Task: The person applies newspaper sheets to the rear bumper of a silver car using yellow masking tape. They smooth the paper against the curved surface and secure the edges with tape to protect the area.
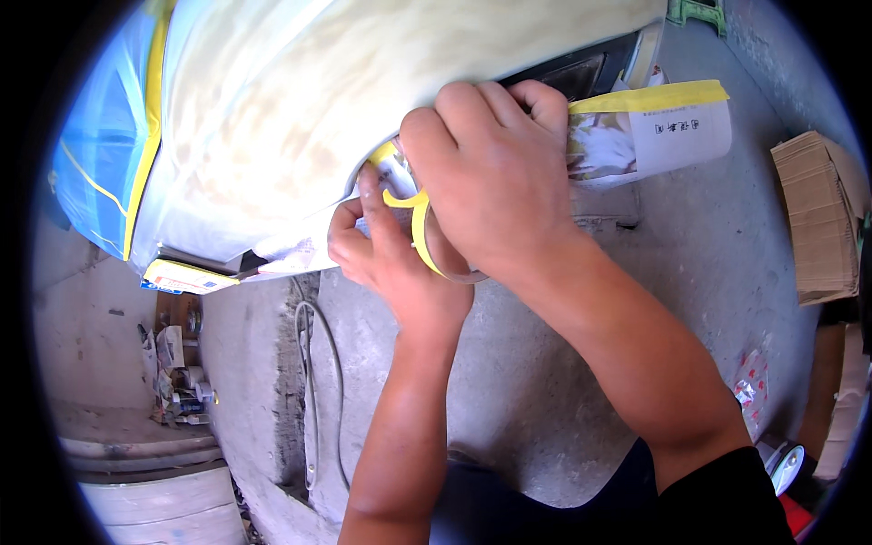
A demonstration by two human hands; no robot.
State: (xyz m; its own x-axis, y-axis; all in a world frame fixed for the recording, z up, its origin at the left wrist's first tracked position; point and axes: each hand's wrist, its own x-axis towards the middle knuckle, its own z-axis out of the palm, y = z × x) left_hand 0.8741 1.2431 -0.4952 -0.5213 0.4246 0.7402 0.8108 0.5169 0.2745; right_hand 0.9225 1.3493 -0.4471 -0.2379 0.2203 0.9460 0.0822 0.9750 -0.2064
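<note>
A large pale, blotchy vehicle panel (300, 82) fills the upper middle. Along its lower edge my right hand (500, 163) is closed, knuckles up, with a roll of yellow masking tape (425, 238) partly hidden beneath its palm. A short curl of tape rises from the roll. My left hand (400, 263) is just left of and below it; its thumb and bent fingers pinch the edge of the newspaper by the panel's rim. Out to the right of my right hand juts a newspaper sheet (677, 141) with yellow tape along its top. My right fingertips are hidden.
Blue plastic film (100, 163) edged with yellow tape covers the far left. A grey cable (336, 381) lies on the concrete floor (527, 391). Cardboard (813, 218) stands at right, a green stool (698, 13) at the back, and cluttered items (182, 381) at left.
</note>
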